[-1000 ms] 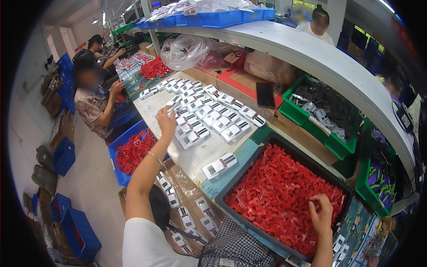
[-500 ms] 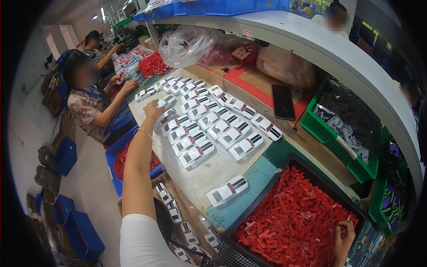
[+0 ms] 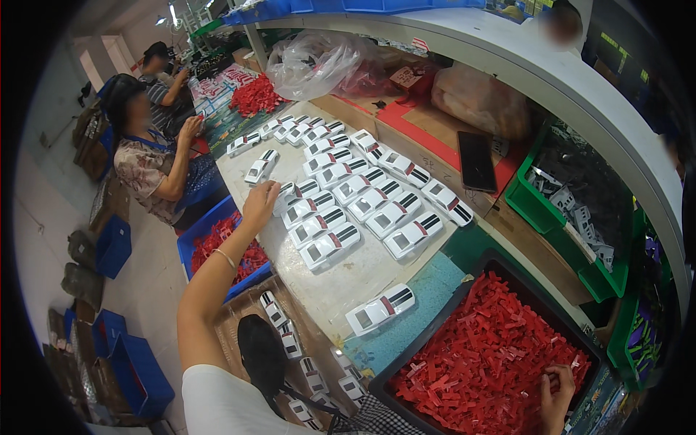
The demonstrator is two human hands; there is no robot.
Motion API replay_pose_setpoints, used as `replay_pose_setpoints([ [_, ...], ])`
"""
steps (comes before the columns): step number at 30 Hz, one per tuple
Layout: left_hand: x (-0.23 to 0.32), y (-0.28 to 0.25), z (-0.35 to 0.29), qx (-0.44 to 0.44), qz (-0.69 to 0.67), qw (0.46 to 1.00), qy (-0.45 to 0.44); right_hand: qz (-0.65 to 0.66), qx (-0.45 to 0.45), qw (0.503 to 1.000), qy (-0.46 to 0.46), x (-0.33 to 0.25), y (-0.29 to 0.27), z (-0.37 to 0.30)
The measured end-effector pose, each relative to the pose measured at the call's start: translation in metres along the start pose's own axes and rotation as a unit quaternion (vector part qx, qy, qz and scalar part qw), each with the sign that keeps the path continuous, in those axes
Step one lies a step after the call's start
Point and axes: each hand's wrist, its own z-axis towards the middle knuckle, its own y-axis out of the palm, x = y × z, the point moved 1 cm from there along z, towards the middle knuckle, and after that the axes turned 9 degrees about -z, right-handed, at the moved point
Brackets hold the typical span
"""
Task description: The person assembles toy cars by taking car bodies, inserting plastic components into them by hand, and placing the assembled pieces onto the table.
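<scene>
My left hand (image 3: pixel 261 203) reaches over the pale board with its fingers closed at the end of a white toy car (image 3: pixel 285 196), which looks tilted; the thumb is mostly hidden. Just beyond it stands another white toy car (image 3: pixel 262 167), apart from the hand. Rows of white toy cars with black stripes and a red band (image 3: pixel 330 246) fill the board to the right. My right hand (image 3: pixel 557 388) rests over red plastic pieces (image 3: pixel 486 348) in a black tray (image 3: pixel 380 382). Its fingers are curled together, and what they hold, if anything, is hidden.
One white car (image 3: pixel 380 309) stands on a blue mat beside the tray. Below the board are a box of cars (image 3: pixel 313 375) and a blue bin of red pieces (image 3: pixel 232 257). A phone (image 3: pixel 476 161), green crates (image 3: pixel 536 192) and a shelf edge border the right. Co-workers (image 3: pixel 148 156) sit at far left.
My left hand has let go of the farther car and drawn back to the tilted one nearer me. My right hand stays at the tray. The view has shifted slightly.
</scene>
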Motion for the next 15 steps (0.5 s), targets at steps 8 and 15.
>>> replay_pose_setpoints([
  [8,-0.028,0.003,0.041,0.142,0.073,0.986,0.037,0.005,0.015,1.000,0.001,-0.006,-0.004,0.002],
  [15,-0.001,0.033,0.035,0.070,0.033,0.983,0.164,0.068,0.015,0.993,0.100,-0.005,0.007,-0.001],
])
